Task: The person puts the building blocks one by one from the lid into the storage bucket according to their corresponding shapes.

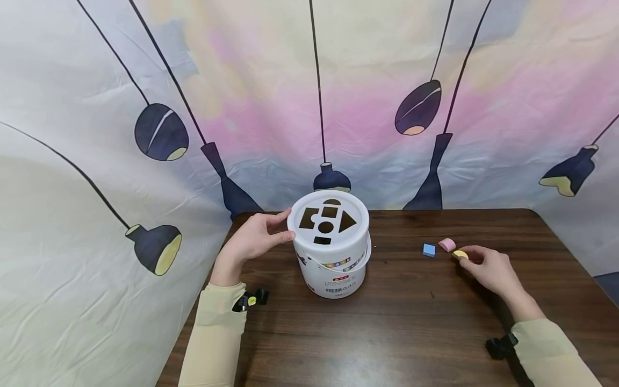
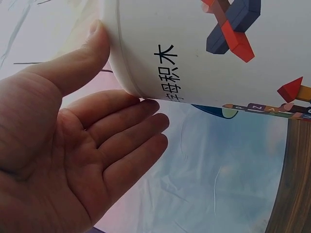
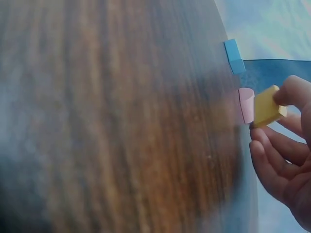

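Note:
A white bucket (image 1: pixel 333 269) stands on the table, its white lid (image 1: pixel 314 201) cut with several shaped holes. My left hand (image 1: pixel 253 234) rests against the left side of the lid's rim. In the left wrist view the thumb and forefinger touch the rim, and the other fingers lie nearly straight. At the right, my right hand (image 1: pixel 490 269) pinches a yellow block (image 3: pixel 267 107) between thumb and fingers. Right beside it lies a pink rounded block (image 1: pixel 447 245), with a blue block (image 1: pixel 429 250) a little to the left.
The dark wooden table (image 1: pixel 396 333) reaches back to a hanging cloth (image 1: pixel 271 107) printed with lamps. The bucket's white handle (image 1: pixel 368 250) hangs down at its front and right. Dark straps circle both sleeves near the wrists.

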Demonstrator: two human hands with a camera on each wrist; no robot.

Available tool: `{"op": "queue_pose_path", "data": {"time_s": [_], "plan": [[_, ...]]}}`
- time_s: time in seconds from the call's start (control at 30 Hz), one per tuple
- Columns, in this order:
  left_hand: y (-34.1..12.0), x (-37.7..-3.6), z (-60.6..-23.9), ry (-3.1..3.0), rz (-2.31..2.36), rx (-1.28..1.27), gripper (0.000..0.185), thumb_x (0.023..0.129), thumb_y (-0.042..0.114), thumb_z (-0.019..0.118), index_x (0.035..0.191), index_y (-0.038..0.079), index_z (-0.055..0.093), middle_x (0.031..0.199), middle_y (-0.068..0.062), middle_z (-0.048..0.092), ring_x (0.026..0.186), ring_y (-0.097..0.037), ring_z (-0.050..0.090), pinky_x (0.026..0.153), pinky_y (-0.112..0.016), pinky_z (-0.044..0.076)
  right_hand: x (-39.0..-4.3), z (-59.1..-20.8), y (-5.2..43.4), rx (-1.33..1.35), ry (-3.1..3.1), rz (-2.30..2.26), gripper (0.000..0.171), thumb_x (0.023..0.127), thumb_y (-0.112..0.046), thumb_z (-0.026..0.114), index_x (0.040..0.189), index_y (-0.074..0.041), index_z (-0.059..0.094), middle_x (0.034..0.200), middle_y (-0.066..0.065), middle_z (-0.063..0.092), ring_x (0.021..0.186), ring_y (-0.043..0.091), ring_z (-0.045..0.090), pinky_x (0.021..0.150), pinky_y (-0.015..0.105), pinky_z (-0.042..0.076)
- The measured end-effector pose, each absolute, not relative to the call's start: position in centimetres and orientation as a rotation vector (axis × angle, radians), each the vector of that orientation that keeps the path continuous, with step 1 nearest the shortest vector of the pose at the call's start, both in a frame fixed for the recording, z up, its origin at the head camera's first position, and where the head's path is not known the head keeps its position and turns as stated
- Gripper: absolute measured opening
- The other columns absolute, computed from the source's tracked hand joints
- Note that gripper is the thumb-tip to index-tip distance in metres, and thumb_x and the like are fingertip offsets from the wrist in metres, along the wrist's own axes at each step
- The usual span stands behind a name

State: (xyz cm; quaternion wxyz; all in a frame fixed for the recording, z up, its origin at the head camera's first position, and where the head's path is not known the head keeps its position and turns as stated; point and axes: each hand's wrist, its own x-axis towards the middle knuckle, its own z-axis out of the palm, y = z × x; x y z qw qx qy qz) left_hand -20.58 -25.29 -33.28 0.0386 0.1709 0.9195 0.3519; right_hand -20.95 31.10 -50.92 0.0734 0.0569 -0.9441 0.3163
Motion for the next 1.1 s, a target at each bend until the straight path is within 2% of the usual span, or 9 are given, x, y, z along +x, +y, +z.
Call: {"op": "queue_pose_path", "data": {"time_s": [0.13,0.23,0.33,0.37,0.5,0.73,0.87,0.97,1.1], "plan": [[-25.3,-20.5,-33.2,2.821,1.071,0.521,0.071,0.099,0.037,0.08,0.159,0.015,0.05,0.159,-0.007,0.052,0.13,-0.025,0.06,0.093,-0.042,0.048,-20.9,-50.7,30.9,0.167,-2.802,0.949,0.034,0.105,-0.019,0.067,0.125,0.008,0.07,0.093,0.018,0.074,0.068,0.021,0.062,0.059,0.034,0.049],[-25.2,-20.5,-33.2,2.825,1.063,0.517,0.071,0.099,0.038,0.08,0.159,0.015,0.05,0.16,-0.007,0.051,0.123,-0.024,0.061,0.089,-0.041,0.046,-21.0,-50.1,30.5,0.182,-2.796,0.913,0.035,0.104,-0.019,0.068,0.125,0.009,0.07,0.093,0.019,0.074,0.068,0.021,0.063,0.059,0.035,0.05],[-25.2,-20.5,-33.2,2.825,1.064,0.517,0.071,0.099,0.038,0.08,0.159,0.015,0.05,0.16,-0.007,0.051,0.128,-0.025,0.06,0.091,-0.042,0.047,-21.1,-49.3,30.0,0.212,-2.794,0.874,0.037,0.103,-0.019,0.071,0.124,0.011,0.07,0.099,0.025,0.075,0.077,0.029,0.067,0.063,0.04,0.052],[-25.2,-20.5,-33.2,2.826,1.065,0.517,0.071,0.099,0.039,0.08,0.159,0.015,0.05,0.16,-0.007,0.051,0.135,-0.024,0.057,0.093,-0.043,0.047,-21.2,-48.9,29.7,0.225,-2.79,0.862,0.037,0.103,-0.019,0.071,0.124,0.011,0.07,0.1,0.026,0.075,0.079,0.032,0.068,0.064,0.041,0.053],[-25.2,-20.5,-33.2,2.821,1.075,0.515,0.072,0.098,0.039,0.08,0.159,0.015,0.05,0.159,-0.007,0.052,0.144,-0.028,0.051,0.104,-0.048,0.05,-21.5,-47.2,28.3,0.282,-2.729,0.851,0.035,0.102,-0.018,0.072,0.123,0.009,0.072,0.1,0.025,0.077,0.083,0.036,0.072,0.067,0.048,0.056],[-25.2,-20.4,-33.0,2.825,1.066,0.507,0.071,0.098,0.038,0.081,0.159,0.015,0.051,0.158,-0.008,0.053,0.144,-0.029,0.051,0.106,-0.051,0.05,-22.3,-43.0,24.5,0.357,-2.608,0.976,0.026,0.102,-0.015,0.069,0.122,-0.001,0.076,0.09,0.011,0.078,0.068,0.019,0.067,0.055,0.03,0.049],[-25.3,-20.4,-32.9,2.826,1.053,0.503,0.071,0.098,0.039,0.08,0.159,0.016,0.051,0.158,-0.008,0.053,0.144,-0.029,0.051,0.105,-0.051,0.05,-22.9,-40.9,21.9,0.425,-2.566,1.024,0.026,0.102,-0.02,0.071,0.121,-0.004,0.079,0.094,0.011,0.079,0.074,0.02,0.068,0.061,0.032,0.052],[-25.3,-20.5,-32.9,2.822,1.043,0.497,0.071,0.098,0.04,0.08,0.159,0.017,0.051,0.155,-0.01,0.057,0.13,-0.027,0.061,0.098,-0.045,0.052,-23.4,-40.0,20.0,0.475,-2.528,1.038,0.024,0.101,-0.02,0.074,0.119,-0.006,0.082,0.095,0.01,0.08,0.078,0.023,0.071,0.066,0.034,0.054],[-25.2,-20.5,-32.8,2.822,1.039,0.485,0.071,0.098,0.04,0.08,0.159,0.017,0.051,0.155,-0.01,0.057,0.126,-0.025,0.063,0.093,-0.043,0.049,-24.3,-39.0,18.1,0.538,-2.458,1.1,0.022,0.101,-0.019,0.075,0.118,-0.006,0.083,0.098,0.011,0.081,0.081,0.023,0.075,0.068,0.026,0.054]]}}
